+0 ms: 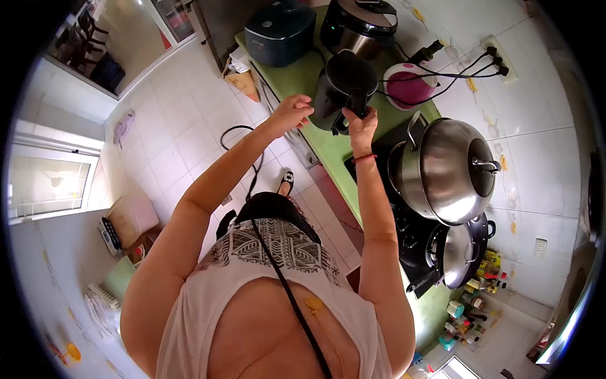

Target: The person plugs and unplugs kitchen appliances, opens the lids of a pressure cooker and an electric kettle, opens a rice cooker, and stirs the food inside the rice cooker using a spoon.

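A black electric kettle (336, 81) stands at the near edge of the green counter (334, 146), its lid facing up at me. My right hand (361, 131), with a red bracelet at the wrist, is closed around the kettle's handle. Just left of the kettle, my left hand (293, 115) hangs with loosely bent fingers and nothing in them. A small gap seems to separate these fingers from the kettle's side. Whether the kettle rests on the counter or is slightly lifted, I cannot tell.
Behind the kettle are a dark rice cooker (280, 33) and an electric pressure cooker (361, 26). Black cords run from wall plugs (497, 61) past a pink-and-white appliance (409, 87). A large lidded steel pot (442, 170) and a lidded wok (457, 255) occupy the stove.
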Tool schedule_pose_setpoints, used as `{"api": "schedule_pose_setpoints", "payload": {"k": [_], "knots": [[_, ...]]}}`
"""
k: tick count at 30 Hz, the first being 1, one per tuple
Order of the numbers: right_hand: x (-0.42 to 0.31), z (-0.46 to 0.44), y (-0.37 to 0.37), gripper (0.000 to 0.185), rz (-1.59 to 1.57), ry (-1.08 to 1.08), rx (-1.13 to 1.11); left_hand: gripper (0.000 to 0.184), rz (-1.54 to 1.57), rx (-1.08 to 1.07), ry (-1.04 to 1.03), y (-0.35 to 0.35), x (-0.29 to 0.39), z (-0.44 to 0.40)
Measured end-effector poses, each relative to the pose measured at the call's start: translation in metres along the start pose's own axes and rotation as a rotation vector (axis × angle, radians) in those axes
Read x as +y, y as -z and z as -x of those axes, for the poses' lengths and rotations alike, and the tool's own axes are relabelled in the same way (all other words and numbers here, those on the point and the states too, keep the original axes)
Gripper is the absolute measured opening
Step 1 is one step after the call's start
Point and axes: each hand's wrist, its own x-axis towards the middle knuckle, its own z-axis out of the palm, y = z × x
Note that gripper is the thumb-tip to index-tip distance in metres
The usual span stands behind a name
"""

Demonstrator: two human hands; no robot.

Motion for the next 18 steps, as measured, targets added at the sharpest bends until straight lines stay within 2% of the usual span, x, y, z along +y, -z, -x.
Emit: {"api": "schedule_pose_setpoints", "payload": {"k": [1, 2, 4, 5, 7, 8, 10, 11, 12, 14, 15, 16, 17, 18], "knots": [[0.019, -0.005, 0.005, 0.034, 0.109, 0.080, -0.008, 0.049, 0.006, 0.019, 0.002, -0.001, -0.004, -0.010], [0.036, -0.019, 0.007, 0.034, 0.219, 0.172, -0.011, 0.049, -0.001, 0.007, -0.010, -0.001, -0.004, -0.024], [0.007, -0.024, 0.020, 0.028, 0.270, 0.120, -0.025, 0.071, -0.157, 0.076, 0.037, -0.005, -0.007, -0.045], [-0.004, -0.027, 0.030, 0.027, 0.246, 0.048, -0.133, 0.084, -0.218, 0.053, 0.051, -0.007, 0.000, -0.051], [-0.005, -0.042, 0.048, 0.026, 0.220, -0.019, -0.316, 0.087, -0.314, 0.034, 0.019, -0.009, -0.001, -0.069], [0.000, -0.047, 0.057, 0.033, 0.480, 0.313, -0.380, 0.090, -0.404, 0.034, -0.011, -0.011, -0.004, -0.076], [-0.039, -0.045, 0.058, 0.042, 0.402, -0.020, -0.468, 0.092, -0.387, 0.005, -0.052, -0.017, 0.005, -0.077], [-0.028, -0.050, 0.065, 0.051, 0.568, 0.113, -0.508, 0.087, -0.319, -0.063, -0.071, -0.020, 0.019, -0.070], [-0.045, -0.049, 0.065, 0.056, 0.660, 0.373, -0.430, 0.082, -0.250, -0.130, -0.089, -0.021, 0.030, -0.071], [-0.071, -0.064, 0.067, 0.057, 0.678, 0.403, -0.304, 0.074, -0.384, -0.102, -0.193, -0.015, 0.013, -0.091], [-0.083, -0.076, 0.069, 0.036, 0.597, 0.476, -0.182, 0.073, -0.367, -0.120, -0.153, -0.015, 0.016, -0.090], [-0.067, -0.103, 0.077, 0.025, 0.180, 0.379, -0.068, 0.072, -0.351, -0.133, -0.114, -0.013, 0.019, -0.092], [-0.109, -0.121, 0.077, 0.021, 0.381, 0.402, 0.100, 0.069, -0.410, -0.144, -0.172, -0.010, 0.017, -0.095], [-0.100, -0.162, 0.095, 0.020, 0.350, 0.431, 0.230, 0.069, -0.414, -0.161, -0.174, -0.009, 0.018, -0.095]]}}
